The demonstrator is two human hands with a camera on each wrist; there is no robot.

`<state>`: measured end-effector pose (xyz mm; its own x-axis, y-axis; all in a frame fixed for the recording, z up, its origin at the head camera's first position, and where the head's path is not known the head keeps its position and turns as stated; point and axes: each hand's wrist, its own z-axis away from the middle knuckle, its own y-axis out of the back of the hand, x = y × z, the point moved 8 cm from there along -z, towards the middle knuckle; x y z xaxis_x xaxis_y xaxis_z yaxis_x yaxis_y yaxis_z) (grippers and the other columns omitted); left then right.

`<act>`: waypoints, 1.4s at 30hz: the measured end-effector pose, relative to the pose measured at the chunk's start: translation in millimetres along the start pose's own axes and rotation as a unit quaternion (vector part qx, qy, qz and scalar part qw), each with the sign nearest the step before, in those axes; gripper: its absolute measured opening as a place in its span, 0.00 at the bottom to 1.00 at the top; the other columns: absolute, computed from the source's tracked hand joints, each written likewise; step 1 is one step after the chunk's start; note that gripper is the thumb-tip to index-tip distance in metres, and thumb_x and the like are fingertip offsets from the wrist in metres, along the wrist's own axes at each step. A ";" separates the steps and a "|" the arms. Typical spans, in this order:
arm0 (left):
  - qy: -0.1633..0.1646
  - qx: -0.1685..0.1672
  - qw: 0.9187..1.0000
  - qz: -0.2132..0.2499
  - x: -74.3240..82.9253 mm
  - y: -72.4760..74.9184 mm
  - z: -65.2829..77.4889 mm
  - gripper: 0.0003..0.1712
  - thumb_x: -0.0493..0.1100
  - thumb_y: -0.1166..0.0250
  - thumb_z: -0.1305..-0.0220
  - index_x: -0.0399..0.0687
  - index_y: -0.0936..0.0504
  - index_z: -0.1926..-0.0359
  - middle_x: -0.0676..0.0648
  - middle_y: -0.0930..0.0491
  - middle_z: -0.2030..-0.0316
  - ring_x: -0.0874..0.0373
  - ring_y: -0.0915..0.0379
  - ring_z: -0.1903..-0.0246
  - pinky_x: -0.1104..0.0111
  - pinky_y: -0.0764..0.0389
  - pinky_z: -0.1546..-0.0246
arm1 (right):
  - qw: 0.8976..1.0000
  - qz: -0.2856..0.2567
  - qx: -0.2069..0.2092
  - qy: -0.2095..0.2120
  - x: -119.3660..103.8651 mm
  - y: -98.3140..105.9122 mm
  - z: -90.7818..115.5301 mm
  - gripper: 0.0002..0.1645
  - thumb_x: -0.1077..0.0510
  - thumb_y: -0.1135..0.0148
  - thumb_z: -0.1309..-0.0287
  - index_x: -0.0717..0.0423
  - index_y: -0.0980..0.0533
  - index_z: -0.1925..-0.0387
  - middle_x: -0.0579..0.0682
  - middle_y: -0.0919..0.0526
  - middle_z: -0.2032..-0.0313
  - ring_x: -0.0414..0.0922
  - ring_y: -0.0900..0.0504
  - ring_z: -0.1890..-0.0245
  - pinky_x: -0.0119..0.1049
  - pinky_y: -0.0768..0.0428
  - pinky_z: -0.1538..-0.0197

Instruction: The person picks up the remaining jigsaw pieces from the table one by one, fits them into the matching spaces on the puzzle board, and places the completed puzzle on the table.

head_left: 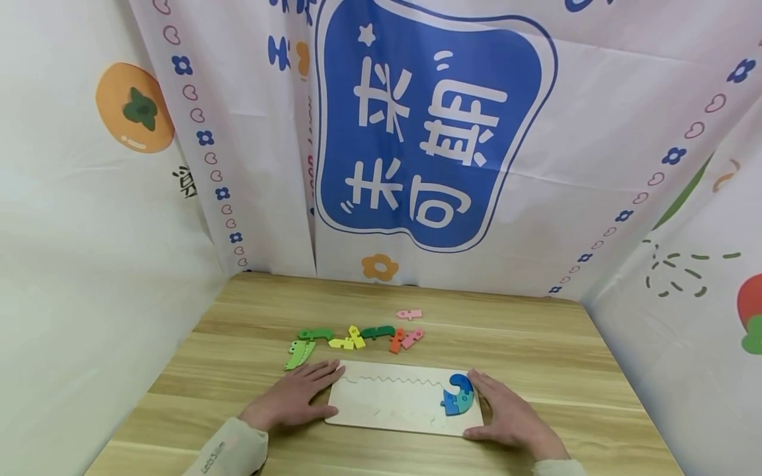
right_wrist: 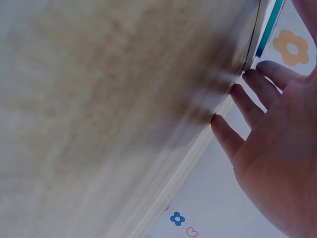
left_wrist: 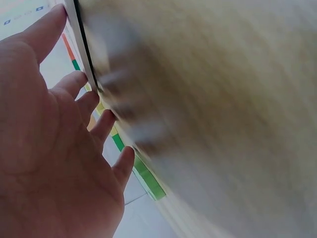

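A pale wooden puzzle board [head_left: 393, 404] lies on the table, with a thin wavy line along its far part. Three joined blue and teal puzzle pieces [head_left: 457, 402] form a curl at its right end. My left hand [head_left: 299, 395] rests at the board's left end, thumb near the near corner and fingers by the far one. At the right end, my right hand [head_left: 506, 411] touches the edge with thumb and fingers spread apart. In the left wrist view the fingers [left_wrist: 103, 130] are extended at the table surface; the right hand's fingers [right_wrist: 247, 106] look much the same.
Beyond the board lie several loose puzzle pieces: a light green crocodile head [head_left: 299, 355], a green piece [head_left: 315, 334], yellow ones [head_left: 342, 344], a dark green one [head_left: 378, 332], an orange one [head_left: 396, 341] and pink ones [head_left: 409, 314]. Printed cloth [head_left: 268, 198] hangs around the wooden table [head_left: 512, 330].
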<state>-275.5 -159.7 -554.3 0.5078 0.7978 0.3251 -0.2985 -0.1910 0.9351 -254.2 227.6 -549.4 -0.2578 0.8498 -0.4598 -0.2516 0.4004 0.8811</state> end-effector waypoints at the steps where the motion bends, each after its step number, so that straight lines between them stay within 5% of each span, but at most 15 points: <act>1: 0.000 0.000 1.000 0.000 -0.1 0.1 0.0 0.48 0.73 0.46 0.29 0.56 0.42 0.19 0.49 0.44 0.19 0.41 0.47 0.21 0.40 0.45 0.24 | 1.000 -0.001 0.001 0.000 -0.3 0.1 0.0 0.71 0.26 0.21 0.60 0.55 0.40 0.21 0.57 0.37 0.22 0.62 0.38 0.23 0.64 0.37 0.25; 12: 0.018 -0.006 1.000 0.008 -1.0 8.3 1.9 0.47 0.72 0.44 0.29 0.57 0.42 0.19 0.49 0.43 0.19 0.42 0.46 0.21 0.41 0.43 0.24 | 1.000 0.005 0.001 0.004 -6.6 1.5 -1.5 0.72 0.26 0.21 0.60 0.56 0.40 0.21 0.57 0.37 0.22 0.63 0.38 0.23 0.64 0.36 0.26; 17: 0.005 0.018 1.000 0.006 0.7 18.2 -6.5 0.43 0.66 0.43 0.26 0.52 0.39 0.20 0.45 0.41 0.21 0.40 0.46 0.22 0.40 0.43 0.24 | 1.000 0.001 -0.003 -0.001 -6.2 -0.9 -1.2 0.72 0.26 0.21 0.61 0.55 0.40 0.21 0.57 0.38 0.22 0.63 0.38 0.23 0.65 0.37 0.26; 21: -0.012 0.054 0.998 -0.016 2.5 28.2 -27.7 0.40 0.62 0.43 0.24 0.51 0.39 0.20 0.42 0.39 0.21 0.38 0.44 0.23 0.40 0.42 0.24 | 1.000 0.007 -0.002 -0.005 -3.1 -2.6 -1.4 0.73 0.25 0.22 0.62 0.54 0.40 0.21 0.56 0.38 0.22 0.62 0.38 0.23 0.64 0.37 0.26; 32: 0.010 0.093 0.995 -0.019 4.2 40.1 -103.3 0.38 0.57 0.40 0.24 0.52 0.38 0.20 0.45 0.37 0.22 0.41 0.41 0.24 0.42 0.40 0.25 | 1.000 0.008 -0.005 -0.006 -1.2 -1.4 -1.5 0.72 0.24 0.22 0.62 0.54 0.40 0.21 0.56 0.37 0.22 0.62 0.38 0.23 0.64 0.36 0.26; 42: 0.042 0.129 0.990 -0.028 10.3 44.7 -131.8 0.25 0.54 0.32 0.29 0.52 0.19 0.35 0.45 0.20 0.37 0.44 0.28 0.35 0.44 0.32 0.31 | 1.000 0.003 -0.009 -0.007 1.1 -2.7 -1.3 0.73 0.23 0.23 0.61 0.54 0.40 0.21 0.56 0.37 0.22 0.62 0.37 0.23 0.65 0.36 0.26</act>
<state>-390.2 -84.7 -527.8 0.4456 0.8538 0.2691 -0.0508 -0.2760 0.9598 -255.0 227.0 -552.4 -0.2471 0.8568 -0.4526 -0.2668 0.3888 0.8818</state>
